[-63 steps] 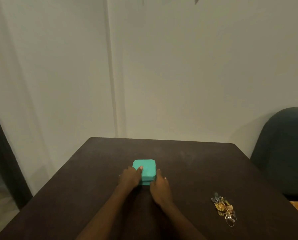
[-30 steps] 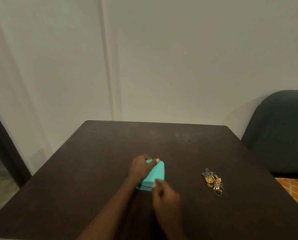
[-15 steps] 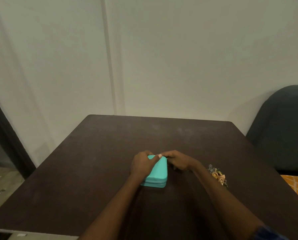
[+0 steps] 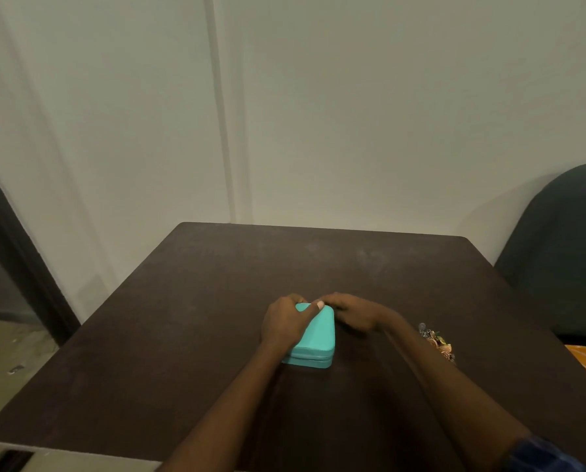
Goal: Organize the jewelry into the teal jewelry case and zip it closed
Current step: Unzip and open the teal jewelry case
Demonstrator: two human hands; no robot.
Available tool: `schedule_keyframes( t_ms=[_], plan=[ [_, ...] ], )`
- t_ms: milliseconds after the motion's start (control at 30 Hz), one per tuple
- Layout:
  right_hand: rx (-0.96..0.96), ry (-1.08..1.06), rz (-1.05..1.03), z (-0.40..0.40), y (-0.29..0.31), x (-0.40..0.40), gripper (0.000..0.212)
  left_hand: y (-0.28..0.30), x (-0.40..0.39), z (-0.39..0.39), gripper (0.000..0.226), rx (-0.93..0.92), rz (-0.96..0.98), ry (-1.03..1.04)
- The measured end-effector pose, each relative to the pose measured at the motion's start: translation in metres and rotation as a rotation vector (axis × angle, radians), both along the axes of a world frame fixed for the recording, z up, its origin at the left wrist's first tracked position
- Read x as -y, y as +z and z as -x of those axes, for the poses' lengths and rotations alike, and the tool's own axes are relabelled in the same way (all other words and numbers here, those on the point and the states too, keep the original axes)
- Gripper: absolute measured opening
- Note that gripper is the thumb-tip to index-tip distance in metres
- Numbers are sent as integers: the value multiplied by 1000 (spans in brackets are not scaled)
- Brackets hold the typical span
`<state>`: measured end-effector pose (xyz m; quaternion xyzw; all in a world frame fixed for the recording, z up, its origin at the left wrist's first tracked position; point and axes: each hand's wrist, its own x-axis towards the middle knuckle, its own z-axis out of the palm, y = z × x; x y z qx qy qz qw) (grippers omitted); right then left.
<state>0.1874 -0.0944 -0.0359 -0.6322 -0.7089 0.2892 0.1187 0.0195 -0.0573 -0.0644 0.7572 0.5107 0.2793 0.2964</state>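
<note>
Lying flat on the dark brown table, the teal jewelry case is closed, its zipper seam visible along the near edge; it serves as landmark for all positions below

Left hand: draped over the case's left side, fingers curled over the far left corner, thumb laid across the lid with the nail near the far edge. Grasping the case

Right hand: at the case's far right corner, touching it, fingers bent toward the far edge where they meet the left thumb tip. Whether it pinches a zipper pull or merely rests against the corner cannot be told; fingertips are hidden

Jewelry pile: small heap of gold and dark pieces on the table, right of the case, apart from it, partly hidden behind the right forearm. Individual pieces too small to identify

Dark upholstered chair: well right of the case, beyond the table edge

Pale wall: behind the case, past the table's far edge

Blue sleeve: on the right arm, near and right of the case
</note>
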Motion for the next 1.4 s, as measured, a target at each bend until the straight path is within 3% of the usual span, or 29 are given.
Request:
schedule_keyframes(
  t_ms=[400, 600, 800, 1067, 1300, 1400],
  plan=[
    [67, 18, -33, -4, -5, -13, 24, 0, -1, 0, 43, 28, 11, -4],
    [-239, 52, 24, -3, -4, -8, 37, -2, -2, -1, 38, 25, 8, -7],
    [-306, -9, 73, -6, -3, -10, 32, -5, -5, -1, 45, 24, 2, -2],
    [-97, 30, 101, -9, -2, -17, 26, -6, -6, -1, 41, 37, 18, -6],
    [107, -189, -199, -4, -3, 20, 17, -9, -7, -1, 48, 40, 17, 8],
    [132, -336, -237, 15, -7, 57, 15, -10, -9, -2, 49, 45, 23, 16]
  ],
)
